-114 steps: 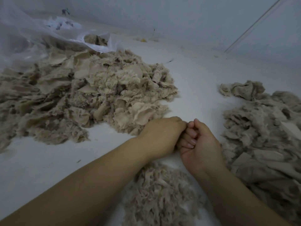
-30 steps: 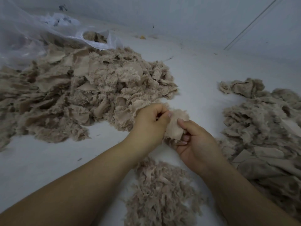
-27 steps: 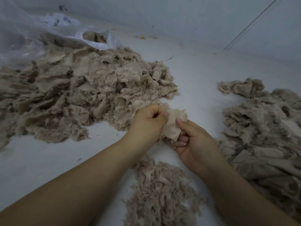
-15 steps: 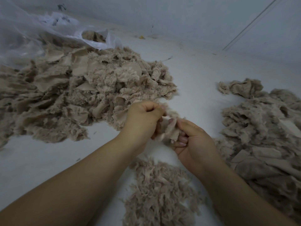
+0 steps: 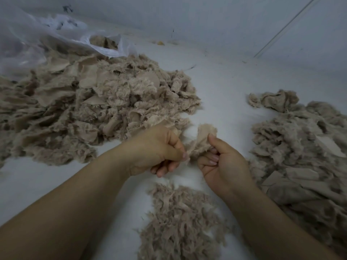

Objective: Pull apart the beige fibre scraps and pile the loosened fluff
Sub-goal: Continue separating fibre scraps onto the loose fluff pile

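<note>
Both hands meet mid-scene above the white counter (image 5: 216,87): left hand (image 5: 155,151) and right hand (image 5: 223,162) each pinch the beige scrap (image 5: 201,139) stretched between them, loosened fluff pile (image 5: 180,222) just nearer.

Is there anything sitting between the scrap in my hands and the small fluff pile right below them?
Nothing visible does. The left hand and right hand both pinch the beige scrap just above the loosened fluff pile; only bare white surface shows between them. The large scrap heaps lie off to either side.
</note>
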